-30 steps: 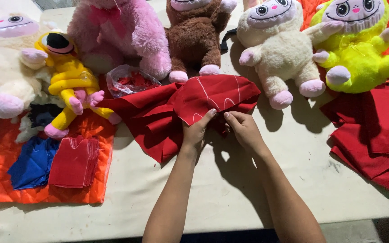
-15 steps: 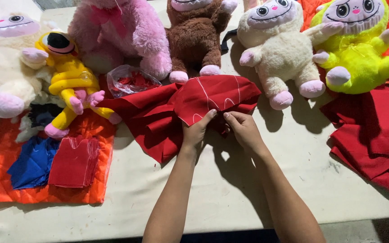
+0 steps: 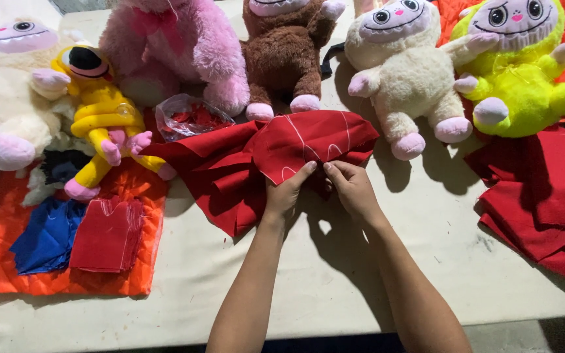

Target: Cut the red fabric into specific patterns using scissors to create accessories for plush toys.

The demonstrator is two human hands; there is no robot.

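Observation:
A crumpled piece of red fabric with white chalk lines lies in the middle of the pale table. My left hand and my right hand meet at its near edge, both pinching the cloth, fingertips almost touching. Part of the fabric under my hands is hidden. More red cloth spreads to the left of my left hand.
Plush toys line the back: cream, yellow, pink, brown, cream, lime. A plastic bag of red scraps sits nearby. An orange quilted mat holds blue and red pieces. Stacked red fabric lies right.

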